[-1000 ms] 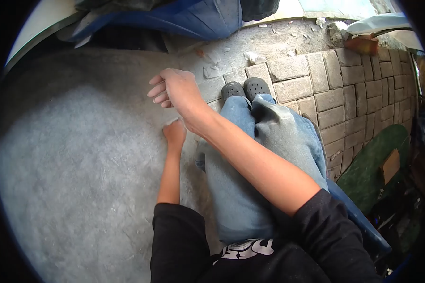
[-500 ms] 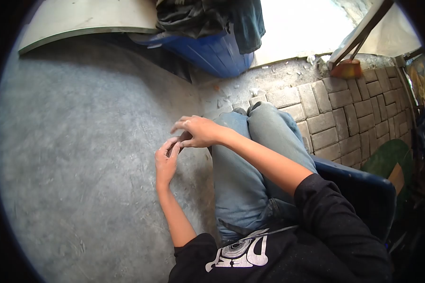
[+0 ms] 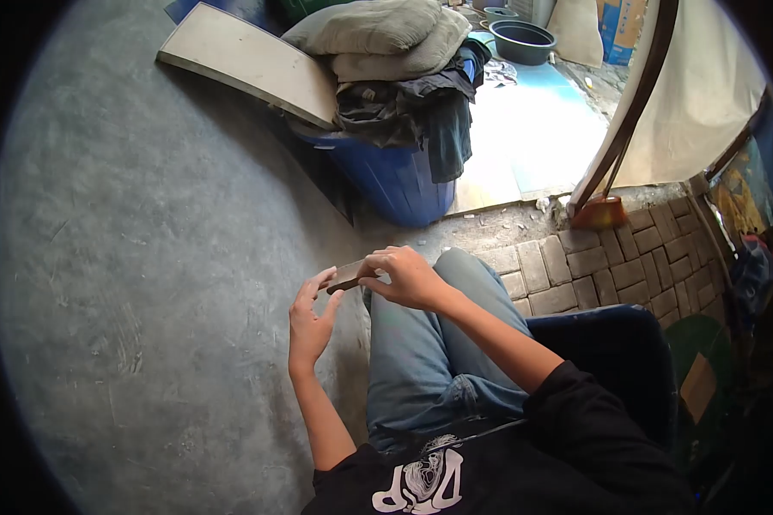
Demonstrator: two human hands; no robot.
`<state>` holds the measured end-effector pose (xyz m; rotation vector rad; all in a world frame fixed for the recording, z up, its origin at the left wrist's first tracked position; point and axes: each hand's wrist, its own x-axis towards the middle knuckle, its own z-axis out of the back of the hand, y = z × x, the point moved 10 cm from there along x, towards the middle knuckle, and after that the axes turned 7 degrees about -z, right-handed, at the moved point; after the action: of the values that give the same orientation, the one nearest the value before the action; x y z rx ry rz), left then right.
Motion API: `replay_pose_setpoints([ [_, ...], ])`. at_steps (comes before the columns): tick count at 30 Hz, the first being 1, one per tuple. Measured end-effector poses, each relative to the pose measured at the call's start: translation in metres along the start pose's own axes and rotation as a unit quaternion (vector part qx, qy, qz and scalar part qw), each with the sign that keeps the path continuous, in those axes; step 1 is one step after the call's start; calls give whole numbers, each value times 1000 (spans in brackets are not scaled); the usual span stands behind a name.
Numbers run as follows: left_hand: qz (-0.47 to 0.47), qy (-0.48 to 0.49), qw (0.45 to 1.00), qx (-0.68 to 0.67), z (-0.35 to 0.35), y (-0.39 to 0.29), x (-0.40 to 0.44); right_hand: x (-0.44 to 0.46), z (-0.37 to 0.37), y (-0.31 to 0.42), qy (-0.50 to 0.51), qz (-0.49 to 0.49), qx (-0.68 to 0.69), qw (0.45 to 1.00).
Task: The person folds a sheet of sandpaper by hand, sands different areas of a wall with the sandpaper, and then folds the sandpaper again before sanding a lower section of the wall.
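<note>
Between my two hands is a small flat piece with a pale grey-brown face and a darker brown edge; its exact kind I cannot make out. My right hand grips its right end, fingers curled over the top and thumb below. At the other end, the fingertips and thumb of my left hand bracket the piece in a loose C shape. The piece is held in the air just left of my knees, and fingers cover part of it. My jeans lie beneath and beside the right hand.
A smooth grey concrete surface spreads along my left. Ahead stands a blue bin topped with dark cloth and stuffed grey sacks, a pale board beside it. On the right are brick paving, an orange-brown broom head and a hanging pale sheet.
The view has tilted up, bringing the sacks and a black basin into sight. My right hand has drawn slightly away from the left, and the flat piece now shows between them.
</note>
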<state>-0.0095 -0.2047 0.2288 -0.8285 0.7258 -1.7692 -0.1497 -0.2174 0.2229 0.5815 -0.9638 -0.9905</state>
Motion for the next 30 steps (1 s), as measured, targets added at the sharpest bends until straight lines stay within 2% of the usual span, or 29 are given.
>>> replay_pose_setpoints([
  [2,-31,-62,989,134,20,-19,-6,-2,6,0,9,-6,-20,1000],
  [6,-21,-48,996,79,35,-30,-15,-7,16,-2,6,-11,-45,999],
  [8,13,28,981,190,32,-41,-19,-7,19,-3,10,-19,-56,998],
  [9,8,29,982,184,36,-52,-20,-8,21,-2,8,-17,-73,997],
  [11,171,157,935,269,35,-33,-39,-13,26,-5,13,-19,-98,995],
  [14,148,126,933,302,49,-62,-24,-11,29,-10,27,-36,-75,996],
  [18,137,138,931,310,46,-79,-4,-14,35,-14,48,-58,-65,995],
  [20,110,120,931,325,45,-90,4,-16,41,-19,45,-66,-95,992],
  [23,67,152,926,339,35,-122,13,-18,56,-12,31,-58,-99,993],
  [25,-97,245,897,356,8,-168,9,-20,70,-6,22,-69,-86,994],
  [27,-228,375,848,298,-21,-216,-17,-24,79,-12,16,-76,-74,994],
  [28,-289,408,828,255,-28,-236,-30,-26,83,-14,14,-81,-70,994],
  [29,-319,427,817,219,-32,-251,-38,-27,87,-17,13,-90,-66,994],
  [30,-292,510,775,232,-42,-249,-48,-29,91,-20,12,-100,-61,993],
])
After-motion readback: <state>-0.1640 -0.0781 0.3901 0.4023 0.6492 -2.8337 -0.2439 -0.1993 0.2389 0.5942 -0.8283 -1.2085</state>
